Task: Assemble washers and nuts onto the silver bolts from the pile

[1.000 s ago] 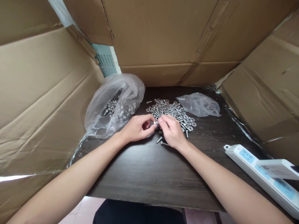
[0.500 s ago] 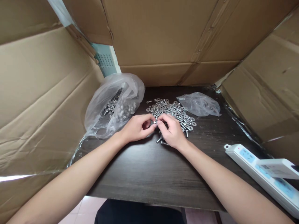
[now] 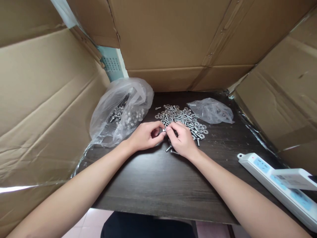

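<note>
My left hand (image 3: 146,135) is closed in a pinch, with thumb and forefinger on a small shiny bolt (image 3: 163,130). Opposite it, my right hand (image 3: 181,137) pinches the other end of the same bolt, and its fingertips cover that end. Whether a nut or washer sits on the hidden end I cannot tell. Just behind and under my right hand spreads a pile of loose bolts, nuts and flat washers (image 3: 183,116). A few bolts (image 3: 169,148) lie close below my right fingers on the dark table (image 3: 153,185).
A large clear plastic bag (image 3: 101,115) of metal fasteners stands at the left. A smaller clear bag (image 3: 213,110) lies behind the pile at the right. Near the right edge is a white power strip (image 3: 257,165) with a plug in it. Cardboard walls (image 3: 168,39) enclose the table.
My right fingertips have shifted very slightly left along the bolt, so less of it shows. My left hand and the pile look unchanged.
</note>
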A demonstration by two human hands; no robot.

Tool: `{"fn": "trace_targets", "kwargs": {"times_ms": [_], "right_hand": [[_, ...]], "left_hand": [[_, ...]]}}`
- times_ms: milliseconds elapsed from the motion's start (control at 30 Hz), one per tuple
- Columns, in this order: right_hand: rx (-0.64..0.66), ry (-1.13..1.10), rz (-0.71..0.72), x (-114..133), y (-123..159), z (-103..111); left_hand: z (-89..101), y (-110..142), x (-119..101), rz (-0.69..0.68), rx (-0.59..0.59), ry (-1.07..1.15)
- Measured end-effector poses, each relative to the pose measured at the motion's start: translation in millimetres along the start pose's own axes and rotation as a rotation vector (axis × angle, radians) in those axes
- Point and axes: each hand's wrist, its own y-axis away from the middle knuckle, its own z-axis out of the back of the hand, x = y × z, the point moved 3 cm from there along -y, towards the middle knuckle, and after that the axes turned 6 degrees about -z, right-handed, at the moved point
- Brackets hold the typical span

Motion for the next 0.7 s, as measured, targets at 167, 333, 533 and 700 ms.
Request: {"fn": "trace_targets", "kwargs": {"times_ms": [167, 333, 533, 700], "right_hand": [[-0.002, 0.003, 0.004, -0.2, 0.2, -0.8], [-0.006, 0.008, 0.013, -0.6, 0.3, -1.2], [-0.008, -0.005, 0.006, -0.5, 0.7, -0.3], [-0.005, -0.005, -0.011, -1.5, 1.1, -0.2]], "left_hand": [[0.5, -0.4, -0.7, 0.000, 0.004, -0.001], [0.4, -0.4, -0.9, -0.009, -0.002, -0.004], [0.2, -0.4, -0.8, -0.009, 0.000, -0.004], [0.2, -0.6, -0.7, -0.005, -0.006, 0.004]]}}
